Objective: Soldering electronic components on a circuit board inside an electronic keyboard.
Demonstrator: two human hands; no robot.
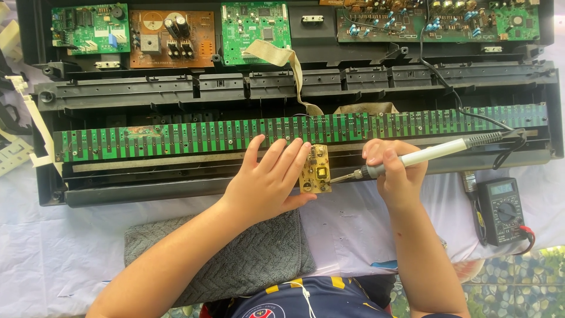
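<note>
My left hand (pixel 268 182) holds a small tan circuit board (pixel 315 169) upright by its left edge, in front of an opened black electronic keyboard (pixel 147 94). A yellow part sits on the small board. My right hand (pixel 395 174) grips a white soldering iron (pixel 424 156), whose metal tip touches the right edge of the small board. The iron's black cord runs up and back over the keyboard. Behind both hands lies a long green contact strip (pixel 176 136).
Green and brown circuit boards (pixel 170 36) sit in the keyboard's back half, with a beige ribbon cable (pixel 288 65). A black multimeter (pixel 501 211) lies at the right on the white cloth. A grey towel (pixel 247 265) lies under my left forearm. White plastic parts (pixel 17 147) lie at the left.
</note>
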